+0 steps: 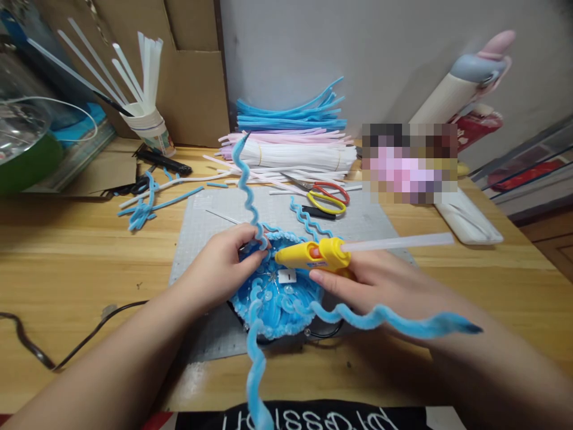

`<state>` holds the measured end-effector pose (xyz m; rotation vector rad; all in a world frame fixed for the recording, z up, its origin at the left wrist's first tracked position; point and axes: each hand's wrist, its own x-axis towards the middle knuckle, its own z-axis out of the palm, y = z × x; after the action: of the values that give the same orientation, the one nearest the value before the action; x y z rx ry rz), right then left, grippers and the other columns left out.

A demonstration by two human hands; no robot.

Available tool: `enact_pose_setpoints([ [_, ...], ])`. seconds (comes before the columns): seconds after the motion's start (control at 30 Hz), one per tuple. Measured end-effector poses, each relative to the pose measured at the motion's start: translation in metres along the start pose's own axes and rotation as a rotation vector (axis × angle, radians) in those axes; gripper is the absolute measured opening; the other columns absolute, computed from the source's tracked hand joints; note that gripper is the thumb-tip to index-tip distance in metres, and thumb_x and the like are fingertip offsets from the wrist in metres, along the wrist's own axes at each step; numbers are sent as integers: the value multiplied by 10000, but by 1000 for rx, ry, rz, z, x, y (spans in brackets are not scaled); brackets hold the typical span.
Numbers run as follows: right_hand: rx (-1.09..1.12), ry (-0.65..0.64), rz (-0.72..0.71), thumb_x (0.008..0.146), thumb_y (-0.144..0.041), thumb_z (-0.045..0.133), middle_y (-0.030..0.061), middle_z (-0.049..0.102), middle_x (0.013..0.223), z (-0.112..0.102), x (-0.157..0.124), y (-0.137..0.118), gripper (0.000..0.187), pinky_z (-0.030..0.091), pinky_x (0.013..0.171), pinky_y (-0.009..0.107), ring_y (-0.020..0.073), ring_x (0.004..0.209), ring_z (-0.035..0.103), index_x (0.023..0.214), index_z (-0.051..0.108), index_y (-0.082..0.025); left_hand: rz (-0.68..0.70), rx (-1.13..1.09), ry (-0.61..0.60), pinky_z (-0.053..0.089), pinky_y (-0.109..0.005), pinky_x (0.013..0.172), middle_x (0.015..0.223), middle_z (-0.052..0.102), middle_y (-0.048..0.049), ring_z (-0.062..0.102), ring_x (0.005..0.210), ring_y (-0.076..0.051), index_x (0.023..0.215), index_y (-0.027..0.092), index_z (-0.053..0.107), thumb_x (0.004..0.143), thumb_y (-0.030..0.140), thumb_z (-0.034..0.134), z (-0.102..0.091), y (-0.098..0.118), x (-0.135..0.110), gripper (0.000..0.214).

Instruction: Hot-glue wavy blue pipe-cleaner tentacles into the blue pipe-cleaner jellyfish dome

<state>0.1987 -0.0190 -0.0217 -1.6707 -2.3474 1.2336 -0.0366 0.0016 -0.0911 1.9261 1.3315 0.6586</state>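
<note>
Pinching with thumb and fingertips, the left hand grips the lower end of a wavy blue pipe cleaner against the far rim of a blue pipe-cleaner dome. The right hand is wrapped around a yellow glue gun, fingers closed on its handle.

The gun's long axis runs left to right. Its nozzle points left and sits just beside the left fingertips, so the pinched end lies straight off the tip, to the left. A clear glue stick juts out of the gun's back towards the right. The held pipe cleaner rises from the pinch and leans away.

Nearest the body, two more wavy tails hang off the dome, one towards the person and one crossing the right wrist. The dome rests on a grey cutting mat on the wooden table, and a dark cord trails off to the left.

Beyond the mat lie red-and-yellow scissors and loose blue offcuts. Behind them is a stack of blue, pink and white pipe cleaners. At far left, a paper cup holds upright clear glue sticks and a dark-handled tool. A clear bowl stands beside it, and I cannot make out what is in it.
</note>
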Motion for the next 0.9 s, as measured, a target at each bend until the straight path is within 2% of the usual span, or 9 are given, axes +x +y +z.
enact_pose_setpoints([
  [0.1, -48, 44, 20, 939, -443, 459, -10, 563, 580, 1, -4, -4, 391, 324, 503, 265, 148, 527, 500, 631, 553, -220, 4, 5, -4, 504, -392, 900, 1034, 716, -48, 644, 1017, -261, 912, 221, 662, 872, 341, 576, 0, 0, 0, 153],
  [0.23, -153, 139, -139, 930, -331, 486, 17, 583, 662, 3, -2, -8, 300, 317, 553, 291, 159, 578, 492, 665, 575, -222, 9, 9, -2, 494, -402, 923, 1060, 710, -56, 636, 1036, -262, 932, 216, 660, 875, 339, 570, 0, 0, 0, 163],
  [0.3, -190, 131, -182, 914, -294, 499, 23, 587, 667, 2, 0, -10, 274, 310, 553, 300, 161, 580, 480, 665, 588, -221, 7, 13, -1, 489, -405, 931, 1066, 709, -59, 635, 1039, -262, 932, 214, 658, 874, 335, 569, 0, 1, -1, 161],
  [0.4, -130, 61, -106, 919, -333, 500, 7, 579, 604, -1, -1, -12, 319, 319, 505, 286, 143, 522, 476, 637, 592, -216, 3, 13, -1, 490, -410, 930, 1054, 711, -60, 637, 1034, -263, 915, 211, 653, 870, 323, 567, 0, 2, -1, 148],
  [0.53, 94, 21, 20, 923, -494, 510, 10, 678, 680, -7, -13, -1, 364, 439, 521, 288, 184, 618, 608, 724, 685, -245, 2, 7, -10, 491, -403, 932, 1053, 710, -57, 641, 1034, -258, 918, 216, 657, 874, 319, 557, -1, 2, -1, 150],
  [0.67, 358, 247, 143, 785, -611, 657, 66, 741, 960, -8, -28, 28, 382, 534, 652, 350, 289, 900, 665, 899, 757, -261, -5, 10, -20, 493, -390, 913, 1061, 709, -56, 641, 1040, -255, 924, 221, 658, 879, 317, 553, -2, 3, -2, 149],
  [0.77, 664, 398, 231, 796, -587, 655, 60, 714, 856, -4, -35, 54, 360, 524, 570, 317, 242, 773, 646, 886, 740, -249, -11, 9, -30, 503, -393, 877, 1046, 714, -61, 646, 1024, -268, 893, 220, 652, 862, 320, 571, -3, 5, -2, 132],
  [0.83, 918, 462, 228, 831, -492, 648, 31, 655, 738, -1, -35, 69, 258, 531, 546, 283, 189, 664, 602, 848, 710, -243, -11, 4, -37, 506, -399, 873, 1055, 713, -66, 647, 1025, -274, 900, 220, 653, 859, 331, 576, -4, 5, -2, 141],
  [0.9, 1166, 571, 279, 807, -361, 667, 17, 638, 740, 2, -36, 84, 127, 564, 552, 244, 158, 634, 594, 845, 686, -241, -10, 1, -41, 503, -411, 887, 1085, 708, -72, 644, 1036, -278, 921, 222, 658, 863, 343, 573, -5, 4, -3, 159],
])
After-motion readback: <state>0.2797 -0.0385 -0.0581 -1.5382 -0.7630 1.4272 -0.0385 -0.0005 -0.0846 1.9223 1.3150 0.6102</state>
